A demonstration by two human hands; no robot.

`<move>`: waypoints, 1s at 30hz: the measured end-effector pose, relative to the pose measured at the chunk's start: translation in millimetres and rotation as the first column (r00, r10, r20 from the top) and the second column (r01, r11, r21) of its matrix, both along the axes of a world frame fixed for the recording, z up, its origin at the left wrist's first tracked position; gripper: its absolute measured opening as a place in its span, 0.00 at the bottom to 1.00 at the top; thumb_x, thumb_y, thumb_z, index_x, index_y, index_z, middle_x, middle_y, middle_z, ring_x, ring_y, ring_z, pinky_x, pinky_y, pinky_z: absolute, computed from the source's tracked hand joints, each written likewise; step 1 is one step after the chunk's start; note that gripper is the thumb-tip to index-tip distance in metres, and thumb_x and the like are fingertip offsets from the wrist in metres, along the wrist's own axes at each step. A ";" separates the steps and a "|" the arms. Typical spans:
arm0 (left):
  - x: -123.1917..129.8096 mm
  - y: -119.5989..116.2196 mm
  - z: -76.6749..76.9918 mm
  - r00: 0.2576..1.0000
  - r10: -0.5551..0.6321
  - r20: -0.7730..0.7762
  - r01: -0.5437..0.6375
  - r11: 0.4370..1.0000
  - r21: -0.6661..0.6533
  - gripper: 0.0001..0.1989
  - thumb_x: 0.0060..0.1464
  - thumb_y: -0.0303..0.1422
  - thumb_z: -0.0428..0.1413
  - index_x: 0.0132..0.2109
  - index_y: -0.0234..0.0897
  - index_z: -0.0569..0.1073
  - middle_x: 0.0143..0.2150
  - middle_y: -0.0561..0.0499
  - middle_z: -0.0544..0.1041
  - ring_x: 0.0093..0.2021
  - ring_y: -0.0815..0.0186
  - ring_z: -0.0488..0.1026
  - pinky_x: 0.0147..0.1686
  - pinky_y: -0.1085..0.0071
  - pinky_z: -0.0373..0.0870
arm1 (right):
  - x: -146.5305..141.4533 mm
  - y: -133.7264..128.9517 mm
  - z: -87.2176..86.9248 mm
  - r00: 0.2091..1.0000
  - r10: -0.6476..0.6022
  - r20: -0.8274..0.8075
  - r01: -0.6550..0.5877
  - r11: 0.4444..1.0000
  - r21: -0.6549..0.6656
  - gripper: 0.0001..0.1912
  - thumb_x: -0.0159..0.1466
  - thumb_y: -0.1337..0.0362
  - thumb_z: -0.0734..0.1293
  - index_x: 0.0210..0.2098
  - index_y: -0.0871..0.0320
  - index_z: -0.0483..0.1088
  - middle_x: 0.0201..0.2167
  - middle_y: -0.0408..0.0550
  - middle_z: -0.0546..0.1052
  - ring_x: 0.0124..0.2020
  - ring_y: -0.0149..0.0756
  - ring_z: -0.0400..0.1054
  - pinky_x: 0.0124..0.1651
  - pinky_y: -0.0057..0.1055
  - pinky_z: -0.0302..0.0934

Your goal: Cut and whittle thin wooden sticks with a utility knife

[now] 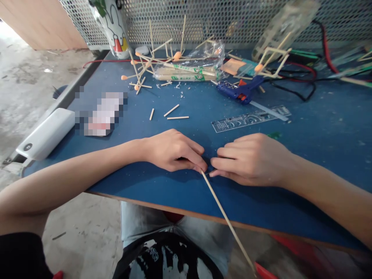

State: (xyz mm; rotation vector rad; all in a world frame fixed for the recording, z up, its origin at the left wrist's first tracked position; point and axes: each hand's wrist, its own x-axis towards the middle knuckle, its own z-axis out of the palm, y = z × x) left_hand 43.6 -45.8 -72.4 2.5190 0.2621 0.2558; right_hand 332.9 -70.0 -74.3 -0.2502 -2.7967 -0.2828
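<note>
My left hand (180, 153) pinches the upper end of a thin wooden stick (226, 217) between thumb and forefinger. From there the stick slants down over the table's front edge toward my lap. Just to the right, my right hand (250, 161) is closed, thumb and fingertips together, very near the stick's end. A fine thin line shows at its fingertips; what it is I cannot make out. Beyond my hands lie a few short cut stick pieces (178, 117). A clear ruler (250, 119) rests behind my right hand.
A blue glue gun (240, 91) lies on the blue table (139, 120). Behind are stick frames with orange tips (177, 56), packaged sticks (188, 73), a plastic bottle (285, 29) and a rabbit-print cup (113, 31). At left are a white case (48, 133) and a blurred-out object (106, 114).
</note>
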 end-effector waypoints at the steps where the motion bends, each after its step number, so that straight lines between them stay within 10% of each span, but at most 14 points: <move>1: 0.0 0.2 -0.5 1.000 -0.005 0.010 0.005 1.000 -0.002 0.14 0.81 0.37 0.56 0.56 0.49 0.89 0.44 0.49 0.88 0.41 0.66 0.85 0.34 0.67 0.66 | -1.5 -1.9 -0.2 1.000 -0.003 -0.003 0.003 1.000 0.004 0.24 0.87 0.54 0.59 0.36 0.53 0.74 0.26 0.39 0.73 0.26 0.33 0.62 0.33 0.35 0.51; 30: 1.3 0.2 -1.1 0.999 0.015 0.040 -0.015 1.000 -0.013 0.12 0.79 0.36 0.59 0.54 0.49 0.89 0.47 0.50 0.91 0.45 0.66 0.88 0.35 0.70 0.68 | 1.6 4.7 3.4 0.998 0.047 0.047 -0.050 0.997 0.063 0.20 0.86 0.60 0.57 0.40 0.53 0.74 0.28 0.40 0.74 0.28 0.35 0.63 0.33 0.37 0.53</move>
